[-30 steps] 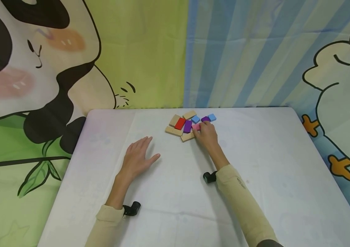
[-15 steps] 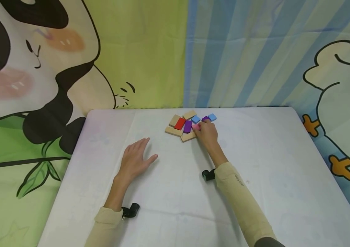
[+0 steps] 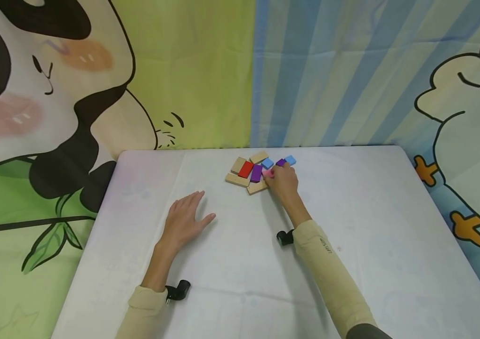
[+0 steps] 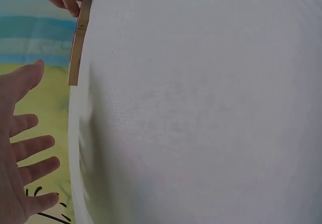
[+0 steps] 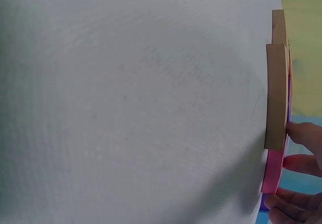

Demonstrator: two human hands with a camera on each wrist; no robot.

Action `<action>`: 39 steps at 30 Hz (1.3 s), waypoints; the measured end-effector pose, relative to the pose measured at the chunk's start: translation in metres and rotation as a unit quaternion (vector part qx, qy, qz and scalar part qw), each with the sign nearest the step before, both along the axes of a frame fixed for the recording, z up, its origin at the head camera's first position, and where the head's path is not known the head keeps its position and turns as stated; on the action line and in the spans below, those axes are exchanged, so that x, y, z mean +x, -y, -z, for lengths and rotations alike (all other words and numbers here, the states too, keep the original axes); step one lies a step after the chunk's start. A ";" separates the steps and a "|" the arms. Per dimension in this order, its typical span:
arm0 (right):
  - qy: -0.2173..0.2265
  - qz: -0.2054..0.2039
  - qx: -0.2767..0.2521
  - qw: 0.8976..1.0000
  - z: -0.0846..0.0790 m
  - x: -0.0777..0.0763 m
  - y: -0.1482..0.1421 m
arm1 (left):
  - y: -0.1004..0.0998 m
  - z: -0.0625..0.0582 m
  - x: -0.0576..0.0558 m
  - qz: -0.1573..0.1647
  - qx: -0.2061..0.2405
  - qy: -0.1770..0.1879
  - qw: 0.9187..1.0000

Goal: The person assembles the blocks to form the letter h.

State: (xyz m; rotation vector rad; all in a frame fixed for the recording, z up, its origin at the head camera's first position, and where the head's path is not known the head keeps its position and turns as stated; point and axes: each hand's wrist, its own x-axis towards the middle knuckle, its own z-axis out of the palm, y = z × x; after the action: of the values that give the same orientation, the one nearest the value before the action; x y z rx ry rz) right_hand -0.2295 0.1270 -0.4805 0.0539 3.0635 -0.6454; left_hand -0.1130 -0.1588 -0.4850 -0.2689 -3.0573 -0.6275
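At the back of the table, my right hand [image 3: 284, 181] grips a pink block [image 3: 267, 173] lying among the others. In the right wrist view, the thumb and fingers [image 5: 299, 166] are bent at that pink block [image 5: 272, 171], behind a plain wooden block [image 5: 276, 95]. Part of the pink block is covered by the hand in the head view. My left hand [image 3: 183, 219] hovers over the table's left half, fingers spread and holding nothing. Beside the right hand lie a purple block [image 3: 256, 173], a red block [image 3: 246, 169] and a blue block [image 3: 267, 163].
Several plain wooden blocks [image 3: 237, 180] edge the cluster on its left, front and back. Another purple block [image 3: 280, 162] and another blue block [image 3: 290, 160] lie just beyond the right hand. A white cloth covers the table [image 3: 240, 263], and a printed curtain [image 3: 189, 70] hangs behind it.
My left hand has shifted slightly left and down. The right hand stays at the pink block with barely any movement, and the blocks lie in the same arrangement.
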 end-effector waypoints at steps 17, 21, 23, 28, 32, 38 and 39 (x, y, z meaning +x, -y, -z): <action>0.002 0.001 -0.028 1.000 0.001 -0.001 -0.002 | 0.014 0.001 0.011 0.008 0.026 0.044 0.999; -0.001 0.002 -0.033 0.999 0.003 -0.002 -0.002 | 0.018 0.001 0.013 0.006 0.048 0.059 0.997; -0.001 0.001 -0.036 0.999 0.004 -0.002 -0.002 | 0.020 0.002 0.015 0.003 0.052 0.067 0.996; 0.003 -0.003 -0.043 0.999 0.010 -0.003 -0.005 | 0.023 0.004 0.016 0.000 0.052 0.074 0.996; 0.016 -0.001 -0.083 0.996 0.015 -0.003 -0.011 | 0.024 0.003 0.017 0.005 0.050 0.069 0.996; 0.050 0.037 -0.144 0.988 0.023 -0.004 -0.018 | 0.025 0.000 0.018 0.003 0.045 0.070 0.997; 0.052 0.045 -0.151 0.986 0.024 -0.003 -0.018 | 0.025 0.000 0.018 0.002 0.045 0.070 0.997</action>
State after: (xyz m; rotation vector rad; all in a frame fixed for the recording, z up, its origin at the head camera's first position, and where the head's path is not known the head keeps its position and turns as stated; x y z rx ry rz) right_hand -0.2329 0.1453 -0.5048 0.2167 2.8424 -1.0664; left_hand -0.0949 -0.1840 -0.4848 -0.2388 -3.1493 -0.8157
